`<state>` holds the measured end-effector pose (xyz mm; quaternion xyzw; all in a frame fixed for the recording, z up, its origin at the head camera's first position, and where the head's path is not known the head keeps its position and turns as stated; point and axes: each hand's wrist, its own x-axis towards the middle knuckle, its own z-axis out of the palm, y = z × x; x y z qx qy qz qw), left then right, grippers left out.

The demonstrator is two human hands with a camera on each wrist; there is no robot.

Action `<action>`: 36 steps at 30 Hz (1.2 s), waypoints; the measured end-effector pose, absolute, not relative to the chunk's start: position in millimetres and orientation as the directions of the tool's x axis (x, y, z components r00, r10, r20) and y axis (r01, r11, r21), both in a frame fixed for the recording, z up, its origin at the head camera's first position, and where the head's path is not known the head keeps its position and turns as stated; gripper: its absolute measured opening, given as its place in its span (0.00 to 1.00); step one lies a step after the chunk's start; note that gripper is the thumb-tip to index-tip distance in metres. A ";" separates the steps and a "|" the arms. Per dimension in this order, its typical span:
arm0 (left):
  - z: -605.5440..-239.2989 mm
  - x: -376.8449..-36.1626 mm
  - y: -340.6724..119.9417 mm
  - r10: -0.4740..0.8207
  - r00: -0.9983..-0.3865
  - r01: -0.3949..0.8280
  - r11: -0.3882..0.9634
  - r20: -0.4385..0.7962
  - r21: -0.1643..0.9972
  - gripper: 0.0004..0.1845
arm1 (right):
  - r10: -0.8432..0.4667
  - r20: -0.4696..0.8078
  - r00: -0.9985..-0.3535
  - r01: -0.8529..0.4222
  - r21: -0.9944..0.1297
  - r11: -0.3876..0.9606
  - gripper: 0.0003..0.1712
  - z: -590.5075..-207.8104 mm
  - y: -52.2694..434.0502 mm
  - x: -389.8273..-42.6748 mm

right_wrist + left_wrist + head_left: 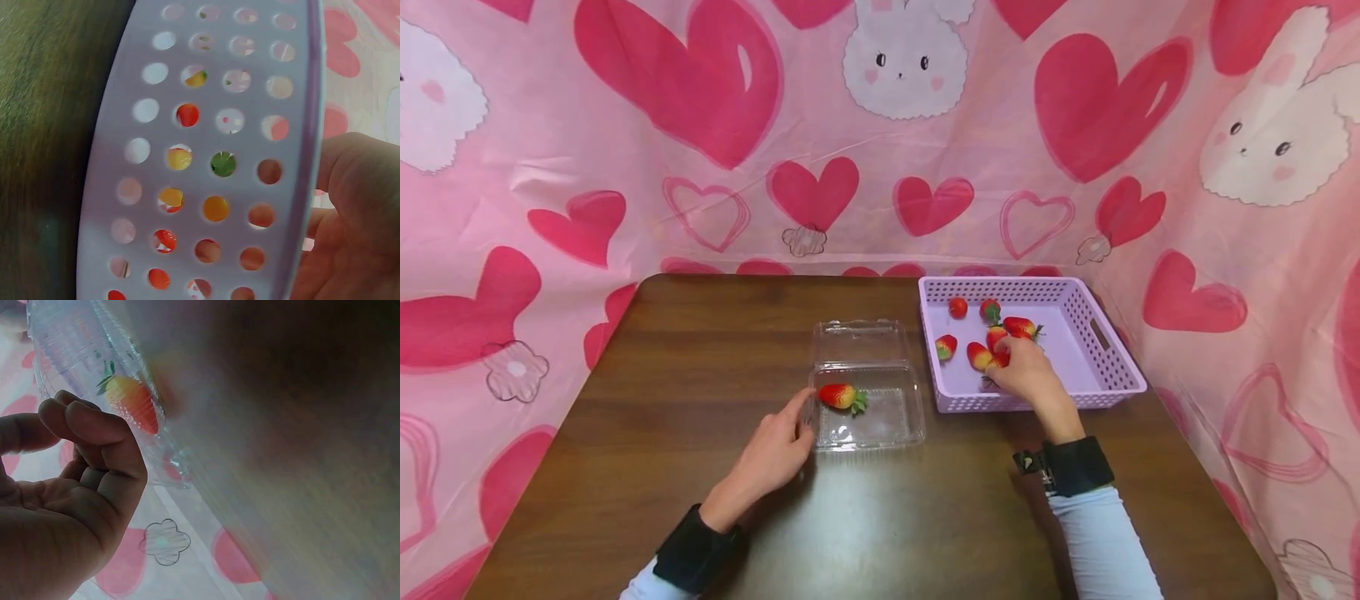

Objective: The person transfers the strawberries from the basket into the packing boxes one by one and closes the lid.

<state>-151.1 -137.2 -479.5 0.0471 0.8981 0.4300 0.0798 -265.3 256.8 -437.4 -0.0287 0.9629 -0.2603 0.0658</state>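
A clear plastic clamshell box lies with its lid open, holding one strawberry with green leaves. My left hand is at the box's left rim, its index finger stretched out and touching the edge. In the left wrist view its other fingers look bent, with that strawberry beyond them. My right hand reaches over the near wall of a lilac basket, and its fingertips pinch a strawberry among others. From the right wrist, the perforated wall hides those fingertips.
Several loose strawberries lie in the basket, one of them by its left wall and another at the back. The brown wooden table is bordered by a pink curtain printed with hearts and rabbits.
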 end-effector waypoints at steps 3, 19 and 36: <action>-477.9 -151.5 -138.0 0.152 -0.983 0.016 0.619 -0.100 0.785 0.34 | -0.108 -0.083 -0.991 -0.051 -0.512 0.858 0.33 -433.7 254.9 -264.0; -477.5 -149.0 -138.8 0.144 -0.982 -0.008 0.613 -0.121 0.790 0.34 | -0.129 0.033 -0.991 -0.127 -0.523 0.843 0.34 -427.3 246.0 -257.9; -476.2 -149.2 -138.0 0.132 -0.980 -0.037 0.615 -0.150 0.788 0.35 | -0.122 0.049 -0.991 -0.129 -0.533 0.836 0.31 -415.2 234.0 -248.1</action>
